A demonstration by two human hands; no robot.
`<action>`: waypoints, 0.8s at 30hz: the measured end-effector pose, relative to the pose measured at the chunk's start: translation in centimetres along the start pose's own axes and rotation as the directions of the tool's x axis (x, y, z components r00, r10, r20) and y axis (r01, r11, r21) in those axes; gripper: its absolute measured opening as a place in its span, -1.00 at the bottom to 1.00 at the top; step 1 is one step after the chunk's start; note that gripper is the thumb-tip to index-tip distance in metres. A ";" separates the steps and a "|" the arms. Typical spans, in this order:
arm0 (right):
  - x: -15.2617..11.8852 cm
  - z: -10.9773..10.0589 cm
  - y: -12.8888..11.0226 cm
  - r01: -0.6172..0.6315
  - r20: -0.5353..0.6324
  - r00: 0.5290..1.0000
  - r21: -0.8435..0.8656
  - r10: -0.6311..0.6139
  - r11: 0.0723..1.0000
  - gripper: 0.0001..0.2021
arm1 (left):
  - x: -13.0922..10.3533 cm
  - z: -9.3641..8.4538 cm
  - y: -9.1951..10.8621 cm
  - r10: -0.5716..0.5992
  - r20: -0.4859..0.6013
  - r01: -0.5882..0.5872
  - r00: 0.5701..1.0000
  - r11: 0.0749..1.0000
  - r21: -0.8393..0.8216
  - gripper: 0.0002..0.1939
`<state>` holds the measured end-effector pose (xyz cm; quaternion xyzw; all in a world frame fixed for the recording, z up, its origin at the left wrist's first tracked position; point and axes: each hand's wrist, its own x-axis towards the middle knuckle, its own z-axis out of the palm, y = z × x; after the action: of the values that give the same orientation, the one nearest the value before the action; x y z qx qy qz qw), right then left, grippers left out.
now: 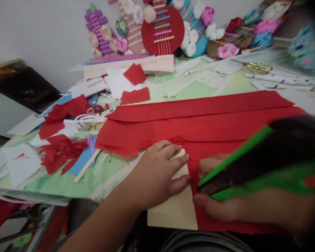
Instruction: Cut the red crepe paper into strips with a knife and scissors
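My left hand (pixel 160 175) lies flat on a cream card strip (pixel 173 213), its fingertips near the strip's right edge. Under and beside the card spreads a large sheet of red paper (pixel 152 131) with long folds across it and a ragged left edge. To the right of the card, low over the red paper, my right hand (pixel 220 206) is closed around a wedge-shaped black and green tool (pixel 233 171). The tool is blurred, so its exact kind cannot be made out.
Red paper scraps (pixel 61 154), white paper and a blue piece clutter the left side. Decorated instrument-shaped crafts, one with a red round body (pixel 144 38), stand along the wall. Gold-handled scissors (pixel 259 67) and white rolled sticks (pixel 280 79) lie at the back right.
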<state>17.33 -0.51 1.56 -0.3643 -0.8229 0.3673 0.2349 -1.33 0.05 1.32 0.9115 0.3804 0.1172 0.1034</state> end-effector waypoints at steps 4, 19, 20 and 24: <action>0.3 -0.3 0.5 -0.076 -0.019 0.996 0.389 0.090 0.918 -0.84 | -0.2 0.2 -0.1 0.013 -0.045 -0.012 0.999 0.999 0.030 -0.66; -2.4 -2.9 -3.3 -0.231 -0.323 0.918 0.037 0.230 0.972 -0.68 | -0.3 0.3 -0.1 0.020 -0.084 -0.014 0.996 0.997 0.070 -0.66; -2.2 -2.5 -3.3 -0.222 -0.288 0.929 0.064 0.231 0.973 -0.70 | -0.4 0.4 -0.1 0.016 -0.087 -0.011 0.996 0.998 0.066 -0.66; -0.4 -1.1 -2.0 -0.363 -0.203 0.875 0.325 0.439 0.873 -0.70 | -0.6 0.4 -0.1 0.012 -0.119 -0.005 0.993 0.998 0.059 -0.66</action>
<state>17.50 -1.27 3.71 -0.5385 -0.6289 0.4664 0.3113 -1.73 -0.32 0.82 0.9071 0.3854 0.1608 0.0534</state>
